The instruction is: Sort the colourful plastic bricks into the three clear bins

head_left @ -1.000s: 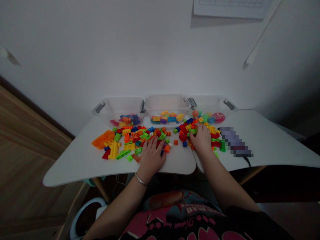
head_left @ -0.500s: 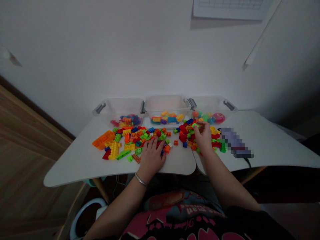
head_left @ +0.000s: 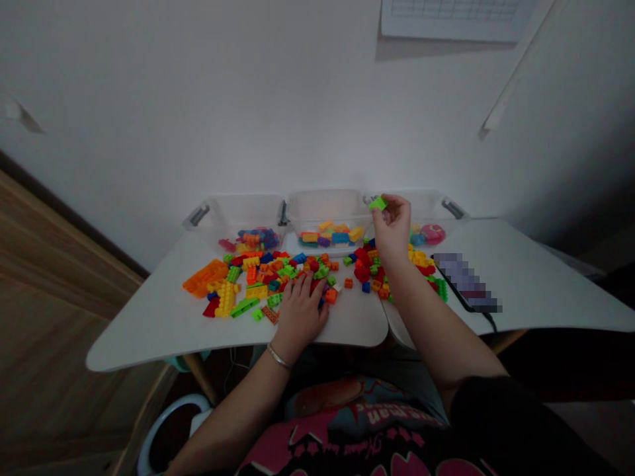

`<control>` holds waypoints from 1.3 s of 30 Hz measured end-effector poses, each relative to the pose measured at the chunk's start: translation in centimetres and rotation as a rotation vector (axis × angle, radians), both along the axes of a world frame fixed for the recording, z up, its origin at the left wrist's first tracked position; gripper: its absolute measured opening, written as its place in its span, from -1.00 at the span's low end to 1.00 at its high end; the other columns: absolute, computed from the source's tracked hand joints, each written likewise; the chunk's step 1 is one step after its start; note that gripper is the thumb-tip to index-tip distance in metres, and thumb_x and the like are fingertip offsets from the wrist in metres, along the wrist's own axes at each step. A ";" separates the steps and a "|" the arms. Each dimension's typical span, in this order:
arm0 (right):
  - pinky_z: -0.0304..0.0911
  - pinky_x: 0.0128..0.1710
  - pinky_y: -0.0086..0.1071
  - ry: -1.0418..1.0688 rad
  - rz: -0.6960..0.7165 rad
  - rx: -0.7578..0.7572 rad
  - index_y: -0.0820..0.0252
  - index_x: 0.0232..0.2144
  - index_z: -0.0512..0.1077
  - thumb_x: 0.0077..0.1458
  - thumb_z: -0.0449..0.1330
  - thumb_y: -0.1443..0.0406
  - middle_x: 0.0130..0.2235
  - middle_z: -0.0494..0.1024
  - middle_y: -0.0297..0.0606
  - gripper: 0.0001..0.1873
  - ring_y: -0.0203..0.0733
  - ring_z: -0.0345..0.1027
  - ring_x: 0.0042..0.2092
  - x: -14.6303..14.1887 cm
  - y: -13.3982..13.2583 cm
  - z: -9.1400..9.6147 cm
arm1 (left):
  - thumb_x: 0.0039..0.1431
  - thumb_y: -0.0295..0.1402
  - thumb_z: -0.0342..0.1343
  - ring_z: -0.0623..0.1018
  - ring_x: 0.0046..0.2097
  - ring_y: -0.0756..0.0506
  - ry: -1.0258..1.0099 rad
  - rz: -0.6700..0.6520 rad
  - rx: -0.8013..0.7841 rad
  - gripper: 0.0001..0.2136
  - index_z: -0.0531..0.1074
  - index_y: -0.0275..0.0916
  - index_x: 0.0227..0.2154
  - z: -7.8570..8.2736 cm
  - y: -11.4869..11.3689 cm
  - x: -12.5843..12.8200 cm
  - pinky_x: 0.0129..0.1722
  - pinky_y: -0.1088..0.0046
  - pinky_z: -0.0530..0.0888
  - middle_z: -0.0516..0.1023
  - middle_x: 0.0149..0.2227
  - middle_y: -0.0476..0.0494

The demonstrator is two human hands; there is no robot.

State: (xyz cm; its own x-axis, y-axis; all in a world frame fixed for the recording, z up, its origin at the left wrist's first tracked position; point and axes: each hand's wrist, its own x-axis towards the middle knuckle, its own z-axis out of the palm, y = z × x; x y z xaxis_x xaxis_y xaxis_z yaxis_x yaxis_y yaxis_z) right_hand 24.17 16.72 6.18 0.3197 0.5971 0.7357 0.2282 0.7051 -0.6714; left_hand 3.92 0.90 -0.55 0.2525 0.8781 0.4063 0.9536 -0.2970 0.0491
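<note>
My right hand (head_left: pixel 394 221) is raised in front of the right clear bin (head_left: pixel 429 205), pinching a bright green toy brick (head_left: pixel 378 203) between thumb and fingers. Flat on the heap of mixed toy bricks (head_left: pixel 285 268), my left hand (head_left: pixel 303 311) rests with its fingers spread; what lies under the palm is hidden. An orange block piece (head_left: pixel 205 277) and a yellow studded piece (head_left: pixel 227 297) lie at the heap's left end. More bricks (head_left: pixel 364 271) are spread below my right wrist, partly covered by the forearm.
Along the wall stand the left clear bin (head_left: pixel 248 215) and the middle clear bin (head_left: pixel 325 205), each with some bricks inside. Colourful toys, one a pink piece (head_left: pixel 432 234), lie in the right bin. A phone (head_left: pixel 466 281) with a cable lies on the white table (head_left: pixel 536 291).
My right hand has lifted the green brick from the right-hand pile, moving up and slightly left to the height of the bins' rims. My left hand has stayed in place.
</note>
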 end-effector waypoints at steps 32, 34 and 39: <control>0.16 0.19 -0.05 -0.538 -0.116 -0.085 0.20 -0.02 0.36 0.13 0.06 0.25 0.02 0.52 -0.05 -0.64 -0.01 0.34 0.09 -1.2 -1.7 0.0 | 0.25 -0.22 0.01 0.34 0.25 -0.33 0.005 0.004 -0.005 -0.55 0.38 -0.18 0.17 0.2 -0.1 0.1 0.23 -0.03 0.23 0.34 0.26 -0.33; 0.18 0.17 -0.05 -0.521 -0.153 -0.068 0.17 -0.02 0.36 0.13 0.06 0.24 -0.01 0.53 -0.08 -0.65 -0.01 0.34 0.07 -0.8 -2.9 -0.3 | 0.25 -0.22 0.00 0.34 0.26 -0.33 0.005 0.005 -0.009 -0.56 0.38 -0.18 0.17 0.2 -0.2 0.1 0.22 -0.02 0.24 0.33 0.26 -0.33; 0.25 0.07 -0.06 -0.681 -0.163 -0.139 0.16 -0.12 0.43 0.15 0.06 0.26 -0.09 0.56 -0.09 -0.73 0.02 0.38 -0.01 0.0 -5.5 -2.6 | 0.24 -0.23 0.01 0.33 0.27 -0.32 0.008 0.003 -0.009 -0.55 0.37 -0.17 0.18 0.3 -0.1 0.1 0.24 -0.02 0.22 0.33 0.27 -0.34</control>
